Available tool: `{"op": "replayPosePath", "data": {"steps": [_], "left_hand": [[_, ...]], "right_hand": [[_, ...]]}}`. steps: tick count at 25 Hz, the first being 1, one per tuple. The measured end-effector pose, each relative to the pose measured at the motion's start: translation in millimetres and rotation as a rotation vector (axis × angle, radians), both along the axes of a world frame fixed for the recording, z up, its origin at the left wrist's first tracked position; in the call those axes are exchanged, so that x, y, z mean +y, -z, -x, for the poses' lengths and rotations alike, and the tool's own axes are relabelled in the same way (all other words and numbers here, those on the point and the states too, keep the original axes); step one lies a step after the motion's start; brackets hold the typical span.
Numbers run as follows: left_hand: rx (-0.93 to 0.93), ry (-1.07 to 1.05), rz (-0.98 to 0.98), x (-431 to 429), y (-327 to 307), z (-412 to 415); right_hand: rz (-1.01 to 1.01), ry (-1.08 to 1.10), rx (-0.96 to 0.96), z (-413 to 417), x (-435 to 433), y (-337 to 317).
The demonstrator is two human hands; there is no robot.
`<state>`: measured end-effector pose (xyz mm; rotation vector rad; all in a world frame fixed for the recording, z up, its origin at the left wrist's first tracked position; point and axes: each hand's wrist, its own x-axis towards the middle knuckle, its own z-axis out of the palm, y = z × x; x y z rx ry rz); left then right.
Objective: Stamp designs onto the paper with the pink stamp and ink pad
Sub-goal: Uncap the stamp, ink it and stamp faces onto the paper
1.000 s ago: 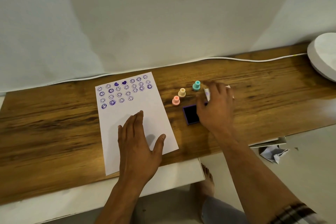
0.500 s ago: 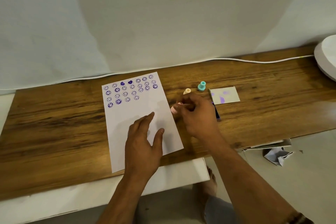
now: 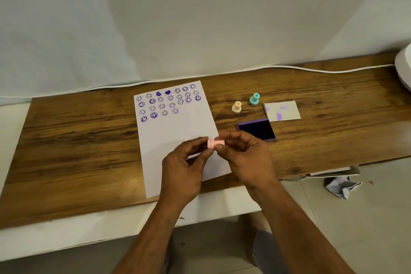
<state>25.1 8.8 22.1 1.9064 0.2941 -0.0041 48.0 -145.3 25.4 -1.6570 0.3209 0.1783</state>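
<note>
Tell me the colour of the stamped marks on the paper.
Purple marks on white paper, seen in the head view.

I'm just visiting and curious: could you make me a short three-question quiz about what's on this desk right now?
1. True or false: the ink pad lies open, its lid beside it.
2. Which stamp is held in both hands? A) teal stamp B) pink stamp C) cream stamp
3. Fill in: the purple prints sit at the paper's ____ end, away from the person.

Key: 1 true. 2 B: the left hand and right hand pinch it sideways above the paper. 3 far.
</note>
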Motion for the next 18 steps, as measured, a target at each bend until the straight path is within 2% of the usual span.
{"op": "replayPosePath", "data": {"steps": [7, 13, 18], "left_hand": [[0.072, -0.029, 0.146, 12.2, 2.4, -6.8], [0.135, -0.052, 0.309, 10.8, 3.9, -8.3], [0.178, -0.072, 0.47, 8.6, 5.9, -9.2]], "right_hand": [[0.016, -0.162, 0.01, -7.1, -3.0, -3.8], [0.236, -0.261, -0.106, -9.6, -4.0, -8.7], [0.275, -0.291, -0.186, -9.7, -5.3, -10.1]]}}
